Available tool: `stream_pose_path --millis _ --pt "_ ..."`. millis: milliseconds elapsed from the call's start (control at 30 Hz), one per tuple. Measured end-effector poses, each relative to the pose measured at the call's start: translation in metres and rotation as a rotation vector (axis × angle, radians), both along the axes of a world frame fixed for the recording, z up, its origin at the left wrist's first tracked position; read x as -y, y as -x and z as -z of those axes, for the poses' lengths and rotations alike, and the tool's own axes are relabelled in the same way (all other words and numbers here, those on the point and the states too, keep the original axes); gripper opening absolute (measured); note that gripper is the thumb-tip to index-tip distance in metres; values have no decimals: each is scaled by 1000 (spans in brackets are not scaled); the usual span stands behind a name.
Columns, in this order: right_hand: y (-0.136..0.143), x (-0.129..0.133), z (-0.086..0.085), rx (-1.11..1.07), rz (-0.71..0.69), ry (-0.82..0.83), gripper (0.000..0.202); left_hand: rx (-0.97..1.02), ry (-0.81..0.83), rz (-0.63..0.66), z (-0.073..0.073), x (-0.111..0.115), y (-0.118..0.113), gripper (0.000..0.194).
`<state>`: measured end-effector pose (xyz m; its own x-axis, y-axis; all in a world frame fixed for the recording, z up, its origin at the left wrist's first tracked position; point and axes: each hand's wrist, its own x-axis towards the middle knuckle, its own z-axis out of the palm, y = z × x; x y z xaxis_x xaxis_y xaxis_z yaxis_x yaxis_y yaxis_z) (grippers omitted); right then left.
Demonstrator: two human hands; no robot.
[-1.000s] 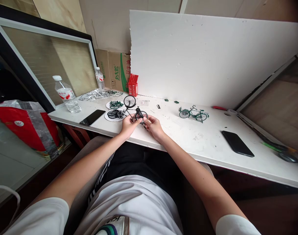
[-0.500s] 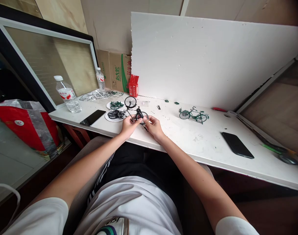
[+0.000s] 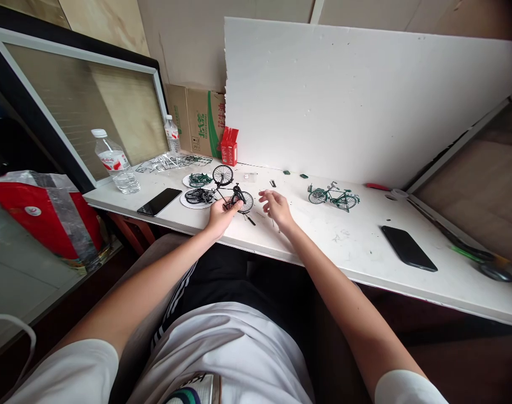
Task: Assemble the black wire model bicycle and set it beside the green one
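**While pinching a black model bicycle [image 3: 239,193] in the left hand [image 3: 222,216], holding the right hand [image 3: 276,207] clear above a white table [image 3: 314,241]**

Closing left thumb and fingers on the bicycle, beside its lower wheel, near the table's front edge; tilted, with the other wheel angled away to the left. Cannot tell whether touching the tabletop. Just to the right, hovering with half-curled fingers, apart from the bicycle; cannot tell whether pinching something tiny.

Across the surface: on to two plates just left of the bicycle, loaded with black parts [image 3: 199,196] on the nearer plate [image 3: 192,207] and green parts [image 3: 200,180] on the farther plate [image 3: 185,182]. Past a dark-screened phone [image 3: 160,202] to a water bottle [image 3: 115,163] at the left end, then back to a second bottle [image 3: 171,134]. Over right, to a green model bicycle [image 3: 333,196], standing well apart from the left hand, then to a black phone [image 3: 409,248] nearer the edge.

Wider, into the room: along a tall white board [image 3: 356,101] behind the table, to a cardboard box [image 3: 203,118] in the back corner, with a red carton [image 3: 229,146] just in front. Round to a framed glass panel [image 3: 83,101] slanting along the left, and down to a red bag [image 3: 45,216] beside the table's end.
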<state>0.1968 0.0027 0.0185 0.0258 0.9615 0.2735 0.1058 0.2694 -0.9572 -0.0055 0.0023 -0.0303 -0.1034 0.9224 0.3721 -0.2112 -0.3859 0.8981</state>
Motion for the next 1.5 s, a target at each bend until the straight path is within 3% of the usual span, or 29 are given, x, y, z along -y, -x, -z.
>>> stream_pose_path --millis 133,267,367,467,567,700,1100,1333,1500 --pt "-41 -10 -16 310 73 -150 35 -21 11 -26 2 0 0 43" --pt "-69 -8 -27 624 -138 -56 6 -22 19 -30 0 2 -1 44" --pt "-80 -1 -39 884 -231 161 18 -49 25 -36 -2 4 0 45" --pt "-84 7 -55 1077 -243 258 15 -68 34 -29 -3 6 0 47" --pt "-82 12 -65 1228 -357 437 40 -50 55 -5 -4 7 0 50" --pt "-75 14 -65 1247 -438 519 56 -41 74 4 -7 8 -1 51" --pt "-69 17 -62 1204 -319 409 16 -49 67 21 -8 10 -1 51" --pt "-70 12 -56 1214 -279 412 25 -54 70 38 -6 8 -1 51" --pt "-77 7 -53 1234 -207 392 43 -80 86 60 -7 8 -1 50"
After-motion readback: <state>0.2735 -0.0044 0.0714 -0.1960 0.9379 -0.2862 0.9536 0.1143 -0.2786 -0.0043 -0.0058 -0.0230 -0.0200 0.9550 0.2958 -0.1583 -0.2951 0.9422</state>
